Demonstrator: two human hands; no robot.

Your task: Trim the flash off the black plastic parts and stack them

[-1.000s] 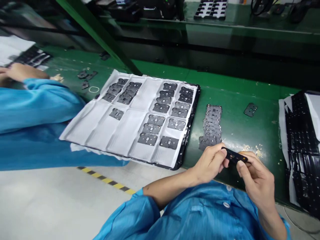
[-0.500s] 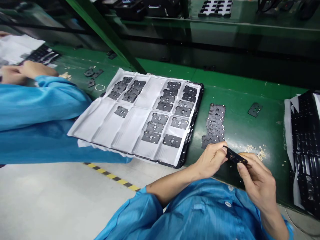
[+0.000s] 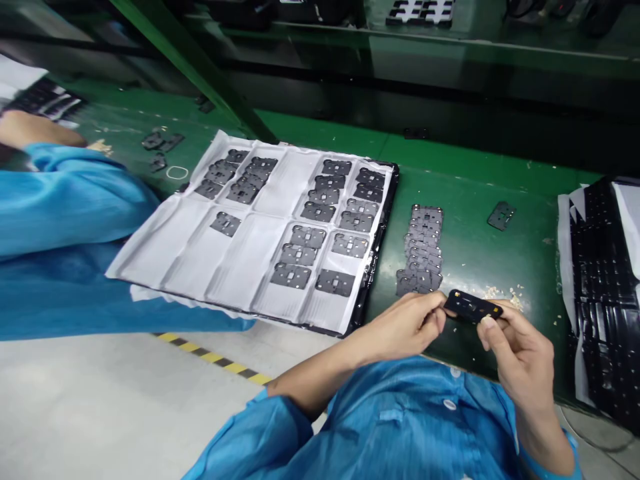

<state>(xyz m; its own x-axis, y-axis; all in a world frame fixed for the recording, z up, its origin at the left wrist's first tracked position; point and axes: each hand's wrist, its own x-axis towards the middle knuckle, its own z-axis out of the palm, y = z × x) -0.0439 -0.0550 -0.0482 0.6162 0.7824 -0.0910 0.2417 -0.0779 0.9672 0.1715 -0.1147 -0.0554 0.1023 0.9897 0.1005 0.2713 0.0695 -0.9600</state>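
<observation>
My left hand (image 3: 410,323) and my right hand (image 3: 517,347) both pinch a small flat black plate (image 3: 473,307), held just above the near edge of the green bench (image 3: 475,180). The plate lies nearly flat and shows small orange spots. Just beyond my hands a fanned row of similar black plates (image 3: 421,250) lies on the bench. To the left sits a black tray lined with white paper (image 3: 200,253), with more black plates (image 3: 325,230) laid in its pockets.
A single black plate (image 3: 501,216) lies apart at the right. A stack of black trays with white sheets (image 3: 600,287) stands at the far right. Another person's blue sleeve (image 3: 65,220) and hand (image 3: 30,127) are at the left. Crumbs (image 3: 500,292) dot the bench.
The plate in my hands has tipped from edge-on to nearly flat, so its face shows. The view has shifted slightly; the other person's hand has moved a little.
</observation>
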